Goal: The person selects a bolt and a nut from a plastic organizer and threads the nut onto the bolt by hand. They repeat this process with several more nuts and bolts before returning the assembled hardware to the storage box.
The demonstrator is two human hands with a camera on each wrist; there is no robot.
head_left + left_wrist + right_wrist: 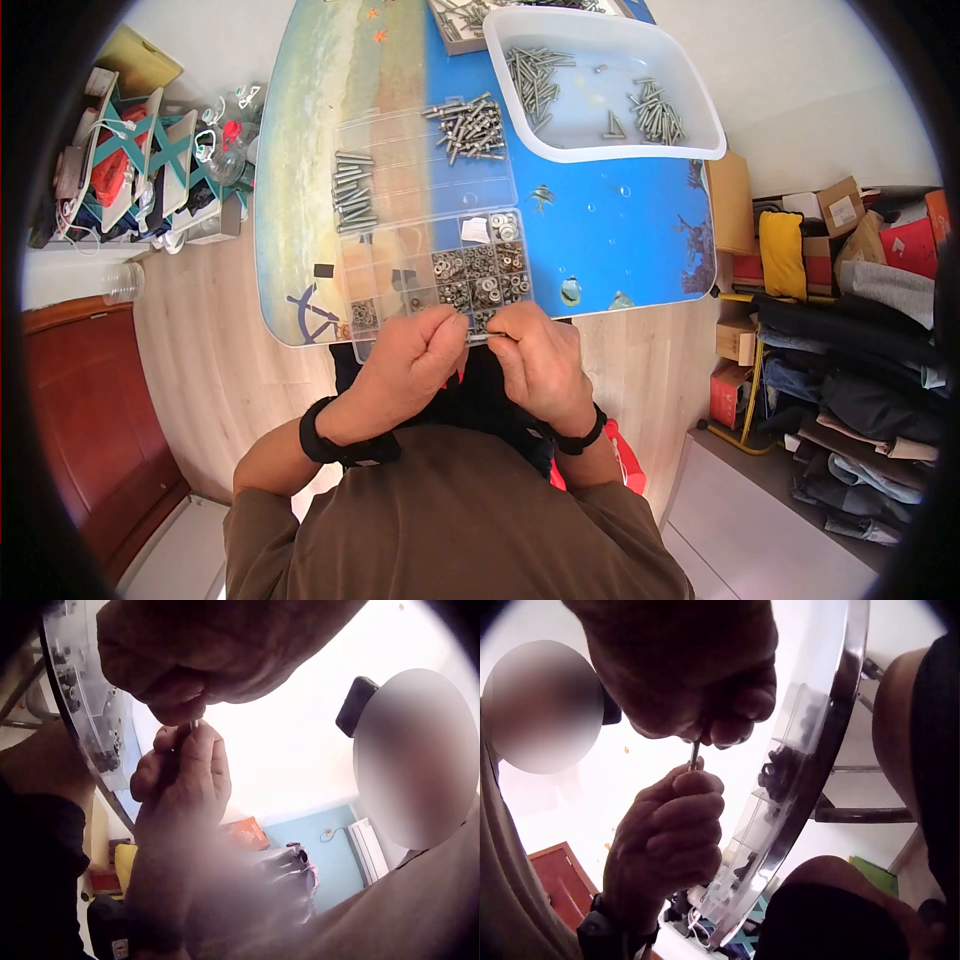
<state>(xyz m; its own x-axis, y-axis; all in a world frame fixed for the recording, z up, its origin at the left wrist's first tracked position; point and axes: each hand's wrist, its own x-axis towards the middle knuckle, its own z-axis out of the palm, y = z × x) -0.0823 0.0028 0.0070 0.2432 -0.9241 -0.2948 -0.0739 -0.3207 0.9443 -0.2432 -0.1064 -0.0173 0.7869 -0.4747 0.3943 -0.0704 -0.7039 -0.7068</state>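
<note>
Both hands meet in front of the chest, over the near edge of a clear compartment box (pixel 505 228). My left hand (pixel 402 362) and right hand (pixel 543 365) face each other, fingertips almost together. A thin metal screw (pixel 695 754) spans the short gap between them in the right wrist view. The right fingers pinch one end, and the left thumb and fingers pinch the other. Its ends are hidden inside the fingers. Nuts (pixel 448 264) and washers (pixel 505 228) fill several compartments just beyond the hands.
On the open clear lid (pixel 400 133) lie a row of long bolts (pixel 354 190) and a heap of bolts (pixel 468 127). A white tub (pixel 610 153) with more screws stands at the back right. Behind it is a box of screws (pixel 465 45). The table (pixel 620 230) has a rounded edge.
</note>
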